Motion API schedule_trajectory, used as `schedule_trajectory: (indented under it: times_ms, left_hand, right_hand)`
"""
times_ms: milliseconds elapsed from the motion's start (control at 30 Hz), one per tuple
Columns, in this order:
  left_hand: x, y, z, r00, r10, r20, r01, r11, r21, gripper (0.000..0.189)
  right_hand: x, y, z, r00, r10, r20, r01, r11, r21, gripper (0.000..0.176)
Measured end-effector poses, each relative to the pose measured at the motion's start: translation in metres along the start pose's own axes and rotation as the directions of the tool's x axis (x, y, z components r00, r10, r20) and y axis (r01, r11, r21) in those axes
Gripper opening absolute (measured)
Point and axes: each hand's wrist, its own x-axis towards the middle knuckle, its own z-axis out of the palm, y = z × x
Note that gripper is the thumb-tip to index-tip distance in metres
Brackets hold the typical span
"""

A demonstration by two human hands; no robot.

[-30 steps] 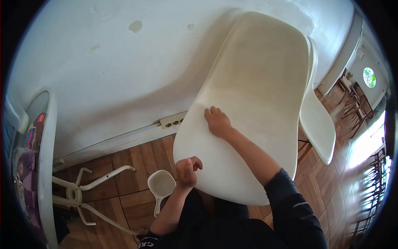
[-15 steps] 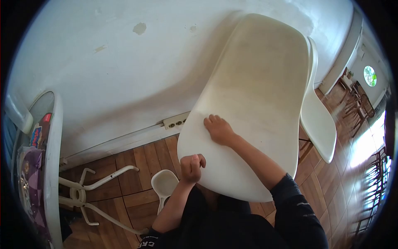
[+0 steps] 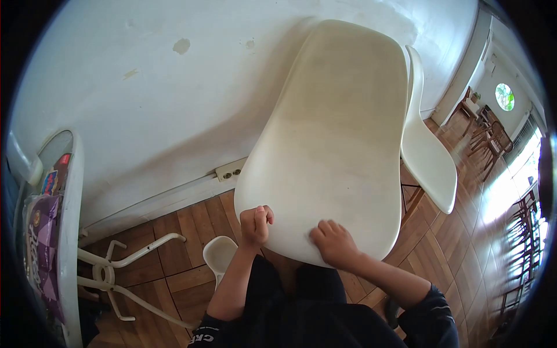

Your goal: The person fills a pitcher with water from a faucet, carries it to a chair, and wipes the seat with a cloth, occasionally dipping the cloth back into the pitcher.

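A large cream-white chair [image 3: 342, 145] with a smooth, curved seat and tall back stands in front of me. My left hand [image 3: 256, 225] is closed in a fist at the seat's front left edge; whatever it may hold is hidden. Near the front edge, my right hand [image 3: 335, 243] rests on the seat with its fingers curled down against the surface. Anything beneath those fingers is hidden. A small white scoop-like object [image 3: 220, 253] is low on the left, beside my left forearm.
Behind the chair is a white wall [image 3: 174, 87] with a socket strip [image 3: 228, 170] near its base. A second white chair [image 3: 428, 156] stands at the right. On the left are a white round-edged table [image 3: 72, 232] with packets and its pale metal legs [image 3: 145, 252].
My right hand has moved from the seat's middle left toward its front edge. My left hand stays closed at the edge. The view has shifted slightly.
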Motion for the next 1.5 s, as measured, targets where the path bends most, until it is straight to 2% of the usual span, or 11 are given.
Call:
schedule_trajectory:
  times_ms: [200, 300, 467, 700, 767, 867, 967, 1133, 1233, 1333, 1500]
  left_hand:
    - [0.001, 0.011, -0.002, 0.998, -0.038, 0.052, 0.036, 0.999, 0.038, 0.043]
    - [0.001, 0.009, -0.003, 0.999, -0.02, 0.048, 0.017, 0.998, 0.068, 0.052]
    - [-0.002, 0.002, -0.001, 1.0, 0.011, 0.028, -0.012, 1.0, 0.024, 0.051]
    - [0.003, 0.008, -0.004, 0.996, 0.051, 0.068, -0.056, 0.996, 0.076, 0.052]
    - [0.004, 0.008, -0.002, 0.998, 0.033, 0.044, -0.036, 0.997, 0.069, 0.052]
    - [0.003, 0.006, -0.002, 0.998, -0.002, 0.057, 0.0, 1.0, 0.03, 0.043]
    - [0.003, 0.005, -0.001, 0.999, -0.005, 0.046, 0.005, 1.0, -0.001, 0.042]
    - [0.005, 0.003, 0.001, 0.997, 0.045, 0.058, -0.045, 0.999, -0.001, 0.042]
    - [0.005, 0.004, 0.0, 0.996, 0.06, 0.064, -0.06, 0.998, 0.009, 0.042]
    - [0.006, 0.004, 0.0, 0.997, 0.047, 0.069, -0.048, 0.999, 0.016, 0.042]
    - [0.005, 0.01, -0.002, 0.996, 0.005, 0.087, -0.009, 0.999, 0.041, 0.042]
  right_hand:
    - [0.082, 0.083, 0.031, 0.977, 0.208, 0.042, -0.198, 0.966, -0.167, 0.017]
    - [0.13, 0.13, 0.037, 0.936, 0.335, 0.109, -0.299, 0.918, -0.26, 0.023]
    - [0.19, 0.185, 0.052, 0.878, 0.476, -0.046, -0.455, 0.803, -0.386, 0.024]
    - [0.173, 0.181, 0.051, 0.924, 0.382, -0.008, -0.358, 0.86, -0.363, 0.023]
    - [0.151, 0.162, 0.038, 0.964, 0.224, 0.143, -0.185, 0.952, -0.245, 0.024]
    - [0.116, 0.128, 0.024, 0.974, 0.105, 0.199, -0.083, 0.99, -0.113, 0.024]
    - [0.077, 0.092, 0.016, 0.983, -0.069, 0.171, 0.085, 0.993, -0.087, 0.019]
    - [0.015, 0.022, -0.004, 0.972, -0.187, 0.145, 0.191, 0.981, -0.02, 0.011]
    - [-0.007, 0.002, -0.008, 0.99, -0.138, 0.035, 0.137, 0.99, 0.027, 0.011]
    - [0.004, 0.01, -0.005, 0.995, -0.049, 0.09, 0.048, 0.999, 0.017, 0.007]
    - [0.057, 0.074, 0.011, 0.992, 0.091, 0.085, -0.083, 0.993, -0.089, 0.011]
